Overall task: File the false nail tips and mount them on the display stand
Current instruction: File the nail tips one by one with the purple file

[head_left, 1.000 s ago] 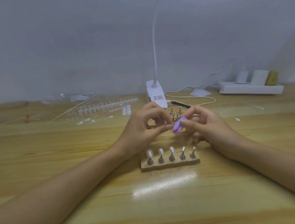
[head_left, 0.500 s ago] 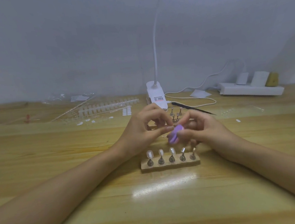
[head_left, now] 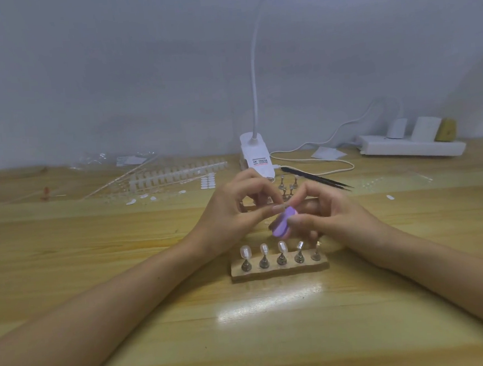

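My right hand grips a small purple nail file block between thumb and fingers. My left hand pinches a small clear nail tip at its fingertips, right against the file; the tip itself is barely visible. Just below both hands stands a wooden display stand with a row of metal pegs. Clear nail tips sit on its left three pegs, and the fourth peg seems to carry one too. A second stand with bare pegs is partly hidden behind my hands.
Strips of clear nail tips and loose tips lie at the back left. A white clip lamp stands at the back middle, black tweezers lie to its right, and a white power strip sits at the far right.
The purple file has slid down and left against the pinched tip over the last second. My left hand has stayed nearly still.
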